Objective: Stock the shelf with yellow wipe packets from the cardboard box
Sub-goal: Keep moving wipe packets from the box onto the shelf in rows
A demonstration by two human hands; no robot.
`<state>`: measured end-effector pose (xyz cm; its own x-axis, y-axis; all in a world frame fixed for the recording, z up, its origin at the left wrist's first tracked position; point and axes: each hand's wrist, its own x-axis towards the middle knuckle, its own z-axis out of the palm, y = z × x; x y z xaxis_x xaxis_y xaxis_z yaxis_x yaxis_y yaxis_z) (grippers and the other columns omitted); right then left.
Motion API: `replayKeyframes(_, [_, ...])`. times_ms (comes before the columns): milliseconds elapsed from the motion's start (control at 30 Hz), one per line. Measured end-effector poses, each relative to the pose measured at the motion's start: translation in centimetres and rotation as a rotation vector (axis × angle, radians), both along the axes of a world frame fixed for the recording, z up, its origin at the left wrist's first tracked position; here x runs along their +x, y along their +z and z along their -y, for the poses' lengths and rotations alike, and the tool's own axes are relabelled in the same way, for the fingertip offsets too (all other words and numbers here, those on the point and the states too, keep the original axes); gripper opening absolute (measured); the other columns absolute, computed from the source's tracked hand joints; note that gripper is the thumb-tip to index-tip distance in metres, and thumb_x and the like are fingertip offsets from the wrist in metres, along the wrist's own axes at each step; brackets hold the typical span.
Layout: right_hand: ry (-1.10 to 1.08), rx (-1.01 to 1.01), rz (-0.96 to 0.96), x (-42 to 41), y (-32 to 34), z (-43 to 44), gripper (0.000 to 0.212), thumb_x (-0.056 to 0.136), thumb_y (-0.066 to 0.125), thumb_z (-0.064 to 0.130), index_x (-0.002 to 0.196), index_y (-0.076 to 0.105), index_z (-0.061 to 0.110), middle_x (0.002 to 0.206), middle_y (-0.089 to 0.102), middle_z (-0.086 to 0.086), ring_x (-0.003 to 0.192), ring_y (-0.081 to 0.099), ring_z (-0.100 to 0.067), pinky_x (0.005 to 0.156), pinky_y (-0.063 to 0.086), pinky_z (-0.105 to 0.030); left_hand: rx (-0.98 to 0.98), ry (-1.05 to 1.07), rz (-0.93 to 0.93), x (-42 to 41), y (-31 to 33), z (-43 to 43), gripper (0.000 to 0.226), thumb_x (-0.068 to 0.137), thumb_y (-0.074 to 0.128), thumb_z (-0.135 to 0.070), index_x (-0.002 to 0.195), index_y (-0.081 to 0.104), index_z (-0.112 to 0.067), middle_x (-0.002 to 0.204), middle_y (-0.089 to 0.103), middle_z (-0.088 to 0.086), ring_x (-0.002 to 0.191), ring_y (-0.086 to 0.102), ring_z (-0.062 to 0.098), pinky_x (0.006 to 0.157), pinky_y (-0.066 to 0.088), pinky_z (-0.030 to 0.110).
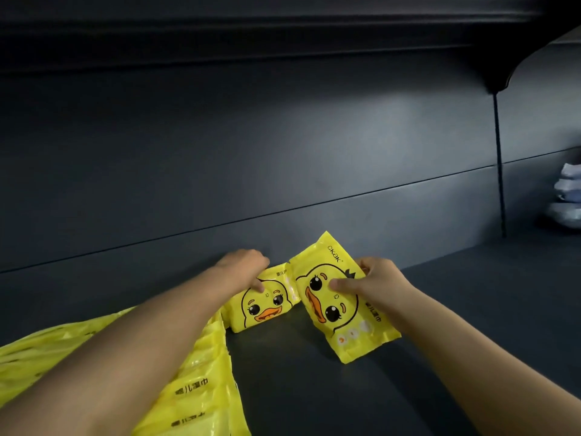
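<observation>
On the dark shelf [440, 309] my right hand [374, 284] grips a yellow wipe packet [342, 316] with a duck face, thumb on its front, held tilted with its lower end near the shelf surface. Just left of it, my left hand [242, 265] grips the top of another duck-face packet [264, 306] that stands upright near the back wall. A row of several more yellow packets [195, 382] stands on edge from there toward the lower left, partly hidden by my left forearm. The cardboard box is out of view.
The shelf's dark back panel [283, 152] rises close behind the packets. A black upright divider [500, 171] stands at the right, with pale blue-white packs [569, 196] beyond it. An upper shelf overhangs at the top.
</observation>
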<state>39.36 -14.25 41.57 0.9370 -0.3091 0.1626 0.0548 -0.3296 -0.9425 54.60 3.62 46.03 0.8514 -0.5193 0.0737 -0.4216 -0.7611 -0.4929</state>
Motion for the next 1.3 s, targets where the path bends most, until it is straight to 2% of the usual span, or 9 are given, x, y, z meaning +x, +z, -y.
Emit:
replayKeyframes(200, [0.041,-0.046,-0.008,0.5,0.4,0.1,0.03,0.076,0.078,0.028,0.099,0.062,0.017,0.081,0.071,0.0,0.066,0.069,-0.014,0.053,0.052,-0.024,0.119,-0.006,-0.042,-1.1,1.6,-1.0,0.053,0.081,0.07,-0.036,0.123,0.051,-0.011,0.122,0.053,0.007,0.111,0.053,0.025,0.083,0.045,0.034])
replayKeyframes(333, [0.179,-0.199,-0.007,1.6,1.8,-0.9,0.026,0.074,0.079,0.021,0.093,0.061,0.018,0.09,0.072,-0.002,0.072,0.071,-0.016,0.06,0.057,-0.027,0.0,0.017,-0.021,-2.2,4.4,-3.3,0.044,0.086,0.066,-0.025,0.125,0.052,-0.012,0.123,0.056,0.007,0.11,0.054,0.026,0.087,0.046,0.033])
replayKeyframes(433, [0.311,-0.427,-0.006,3.5,3.3,-2.8,0.032,0.073,0.08,0.017,0.099,0.062,0.016,0.102,0.071,-0.003,0.084,0.07,-0.018,0.071,0.058,-0.027,-0.093,0.039,0.001,-3.7,6.4,-6.2,0.035,0.089,0.062,-0.026,0.12,0.058,-0.011,0.119,0.061,0.006,0.108,0.056,0.024,0.083,0.044,0.028])
replayKeyframes(533, [0.42,-0.744,-0.046,6.5,3.6,-5.6,0.039,0.076,0.077,0.019,0.111,0.063,0.012,0.109,0.069,-0.006,0.097,0.066,-0.021,0.083,0.054,-0.031,-0.184,0.077,0.027,-5.2,6.8,-9.0,0.03,0.091,0.057,-0.032,0.112,0.064,-0.012,0.114,0.064,0.006,0.105,0.058,0.024,0.087,0.048,0.031])
replayKeyframes(700, [0.222,-1.197,0.114,11.1,1.2,-8.7,0.056,0.08,0.071,0.031,0.132,0.052,0.021,0.134,0.044,-0.002,0.129,0.036,-0.022,0.104,0.033,-0.032,-0.294,0.094,0.015,-7.8,5.4,-11.7,0.029,0.094,0.049,-0.033,0.104,0.066,-0.012,0.108,0.064,0.002,0.102,0.058,0.021,0.088,0.048,0.033])
replayKeyframes(800, [0.17,-1.195,0.136,11.8,0.3,-8.7,0.055,0.084,0.067,0.032,0.134,0.048,0.022,0.137,0.043,-0.001,0.129,0.037,-0.021,0.105,0.033,-0.032,-0.337,0.093,0.018,-8.7,4.8,-12.3,0.026,0.095,0.047,-0.032,0.102,0.065,-0.014,0.107,0.063,0.0,0.099,0.058,0.02,0.089,0.049,0.034])
replayKeyframes(1000, [0.072,-1.0,0.103,12.3,-0.1,-9.1,0.059,0.075,0.078,0.027,0.125,0.048,0.021,0.12,0.059,-0.003,0.106,0.055,-0.023,0.088,0.049,-0.035,-0.336,0.063,0.031,-9.6,4.5,-11.4,0.031,0.096,0.046,-0.03,0.104,0.067,-0.009,0.108,0.065,0.004,0.102,0.059,0.022,0.089,0.049,0.035])
replayKeyframes(1167, [0.03,-1.201,0.147,11.6,0.1,-9.3,0.05,0.081,0.07,0.034,0.125,0.051,0.019,0.123,0.057,-0.003,0.112,0.052,-0.022,0.091,0.041,-0.033,-0.349,0.049,0.034,-10.1,4.4,-10.8,0.03,0.096,0.045,-0.028,0.104,0.067,-0.01,0.109,0.064,0.003,0.103,0.057,0.022,0.089,0.049,0.035])
replayKeyframes(1300, [0.02,-1.223,0.141,9.9,0.8,-8.9,0.049,0.085,0.064,0.034,0.128,0.049,0.015,0.128,0.053,-0.006,0.119,0.047,-0.025,0.097,0.038,-0.037,-0.362,0.064,0.062,-11.2,4.5,-10.7,0.028,0.096,0.044,-0.028,0.103,0.066,-0.012,0.107,0.064,0.002,0.102,0.057,0.022,0.087,0.05,0.035])
